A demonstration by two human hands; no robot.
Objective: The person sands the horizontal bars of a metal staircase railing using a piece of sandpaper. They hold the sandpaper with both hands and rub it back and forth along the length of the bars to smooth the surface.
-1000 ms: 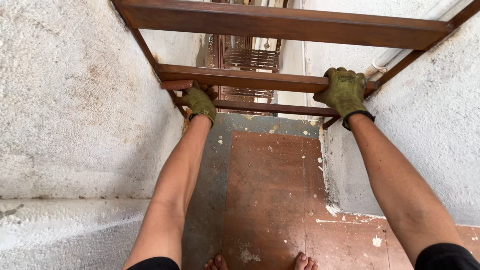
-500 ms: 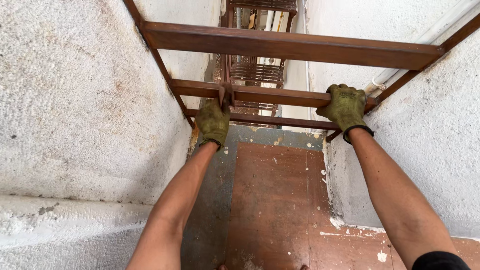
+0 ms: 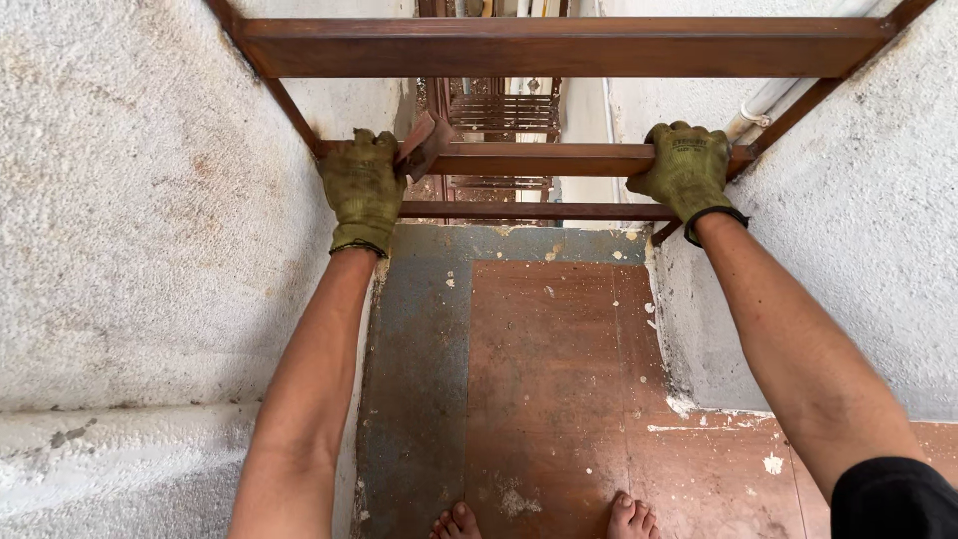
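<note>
1. Rough white plastered walls rise on both sides and close in a narrow passage.
2. The floor below is worn reddish-brown, flecked with white, with a grey-blue strip along its left edge.
3. A brown metal frame spans the passage wall to wall, with a broad top bar, a middle crossbar and a thinner bar just below that.
4. Both bare forearms reach forward and up to the middle crossbar.
5. The right hand, in an olive-green work glove, is curled over the crossbar's right end, beside the right wall.
6. The left hand, gloved alike, is closed around the crossbar's left end, near the left wall.
7. A small rusty brown piece sits tilted on the crossbar, touching the left glove's fingers; what it is cannot be told.
8. Bare toes show at the bottom edge.
</note>
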